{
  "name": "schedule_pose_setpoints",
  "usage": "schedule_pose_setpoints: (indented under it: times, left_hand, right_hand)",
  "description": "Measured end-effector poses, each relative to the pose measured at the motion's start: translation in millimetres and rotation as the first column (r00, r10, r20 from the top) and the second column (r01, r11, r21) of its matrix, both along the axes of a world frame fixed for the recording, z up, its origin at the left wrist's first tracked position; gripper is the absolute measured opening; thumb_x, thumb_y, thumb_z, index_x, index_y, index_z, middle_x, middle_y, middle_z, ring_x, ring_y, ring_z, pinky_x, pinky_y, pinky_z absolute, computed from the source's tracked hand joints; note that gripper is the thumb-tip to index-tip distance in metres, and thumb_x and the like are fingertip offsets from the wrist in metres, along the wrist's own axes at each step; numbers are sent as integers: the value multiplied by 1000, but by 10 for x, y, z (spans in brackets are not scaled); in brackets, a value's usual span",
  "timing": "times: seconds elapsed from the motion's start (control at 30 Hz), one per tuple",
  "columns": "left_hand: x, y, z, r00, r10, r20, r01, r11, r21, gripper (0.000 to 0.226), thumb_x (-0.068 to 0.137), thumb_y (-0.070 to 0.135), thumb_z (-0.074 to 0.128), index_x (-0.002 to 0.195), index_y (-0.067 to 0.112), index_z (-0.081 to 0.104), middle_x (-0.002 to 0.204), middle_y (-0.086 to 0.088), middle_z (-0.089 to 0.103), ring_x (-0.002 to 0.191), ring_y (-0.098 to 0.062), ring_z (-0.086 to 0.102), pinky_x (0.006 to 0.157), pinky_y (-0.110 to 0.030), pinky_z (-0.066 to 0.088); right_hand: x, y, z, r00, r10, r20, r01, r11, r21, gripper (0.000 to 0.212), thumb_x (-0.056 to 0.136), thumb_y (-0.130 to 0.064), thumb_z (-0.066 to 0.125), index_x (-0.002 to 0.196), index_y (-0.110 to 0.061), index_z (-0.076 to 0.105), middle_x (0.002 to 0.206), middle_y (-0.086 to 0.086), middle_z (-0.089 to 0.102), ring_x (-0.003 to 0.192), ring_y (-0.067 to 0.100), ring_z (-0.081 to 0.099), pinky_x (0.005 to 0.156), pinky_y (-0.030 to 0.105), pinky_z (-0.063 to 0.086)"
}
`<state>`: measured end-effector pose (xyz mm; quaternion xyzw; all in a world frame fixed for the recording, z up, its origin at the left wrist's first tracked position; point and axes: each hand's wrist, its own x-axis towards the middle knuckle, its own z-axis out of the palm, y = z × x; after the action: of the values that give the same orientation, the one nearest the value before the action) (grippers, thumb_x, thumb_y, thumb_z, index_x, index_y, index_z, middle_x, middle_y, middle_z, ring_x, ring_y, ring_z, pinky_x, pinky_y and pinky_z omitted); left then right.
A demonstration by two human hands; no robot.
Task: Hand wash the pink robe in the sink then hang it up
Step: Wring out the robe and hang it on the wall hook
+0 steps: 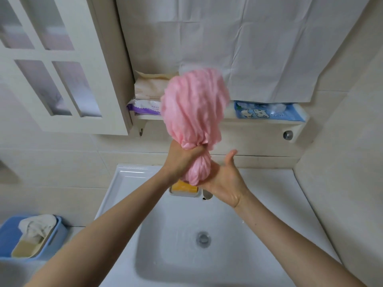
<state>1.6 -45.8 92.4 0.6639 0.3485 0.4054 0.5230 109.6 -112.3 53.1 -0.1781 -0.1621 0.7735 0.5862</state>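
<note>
**Wringing pink robe (194, 108) over sink (165, 235): flop, slip & drip risks**

I'm holding the robe up above the basin, bunched into a fat wad w/ a twisted neck. My left hand (182, 158) is gripping that neck tight, fingers wrapped right round it. My right hand (226, 183) is cupping the short tail below. Its fingers are curling under the cloth, and the thumb is sticking up free, not touching it. Most of the wad is standing above my left hand, right in front of the shelf (259, 121), and its top edge is looking blurred.

I'm judging the washing is about done & I'm squeezing water out before hanging.

What I'm watching for from here:
- The heavy part is sitting above my grip, not below. If I'm loosening the left hand, it's prob. flopping sideways toward the shelf, or down onto the soap dish (185, 193) w/ the orange bar (184, 186), directly under my hands.
- Wet skin + wet cloth is making a slip likely, esp. w/ the right thumb off.
- Twisting too hard is risking stretched seams.
- Carrying it away while it's dripping is risking water on the floor.

I can't tell if the drain (203, 238) is plugged, but I'm seeing no standing water.
</note>
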Motion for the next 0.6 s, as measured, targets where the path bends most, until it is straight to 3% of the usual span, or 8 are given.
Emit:
schedule_pose_setpoints:
  times: [0.1,0.2,0.27,0.37,0.43,0.5,0.53,0.6]
  left_hand:
    - [-17,-5,18,973,-7,-231,42,988,148,21,55,50,62,59,32,52,64,12,58,64,-4,55,63,-25,47]
    - [21,3,35,961,-79,-266,134,972,194,29,55,53,54,56,26,44,55,7,47,58,-10,42,58,-29,41]
    - [2,16,79,943,-175,-282,223,964,146,38,57,49,57,70,13,51,66,-4,54,67,-15,47,64,-38,48]
    - [-55,-19,132,911,-302,-282,322,946,29,36,60,28,63,84,2,57,74,-10,59,74,-18,53,61,-35,50]
    - [-57,-56,131,937,-290,-194,293,956,-11,31,61,18,63,87,3,59,79,-7,60,74,-15,55,60,-29,50]
    - [-38,-97,127,966,-239,-101,240,971,-8,23,63,19,62,85,14,58,77,0,62,69,-6,58,56,-20,49]
    - [-27,-100,120,974,-213,-74,214,977,-1,22,64,20,62,85,16,57,76,3,61,68,-3,59,54,-17,48]
    - [10,-88,121,984,-171,-58,171,985,6,32,63,19,65,91,7,57,80,-2,62,73,-10,59,60,-26,52]
  right_hand:
    - [-38,52,147,898,-10,439,36,998,-52,86,65,-37,79,136,-5,42,135,17,52,116,32,56,75,40,56]
    - [-41,74,183,770,37,637,5,998,-64,46,68,-8,76,111,-8,58,104,9,66,100,23,60,66,29,53]
    - [4,103,188,651,97,753,-41,995,-93,36,59,-18,82,90,-12,65,80,5,64,81,23,54,56,26,39]
    - [46,141,165,429,177,886,-73,984,-161,48,30,-32,93,70,-18,69,74,9,55,78,27,43,65,40,27]
    - [69,147,185,436,140,889,-63,990,-125,30,41,-23,87,67,-16,72,75,7,62,83,30,53,74,45,37]
    - [97,155,210,554,104,826,-80,994,-72,14,65,-4,77,77,-6,71,84,13,66,90,33,64,87,52,47]
    - [103,152,232,580,121,805,-113,991,-68,10,71,1,71,80,-4,70,86,15,67,88,34,66,84,53,50]
    - [87,162,267,502,191,843,-158,979,-128,9,67,-9,70,75,-8,67,72,8,65,69,23,59,61,37,46]
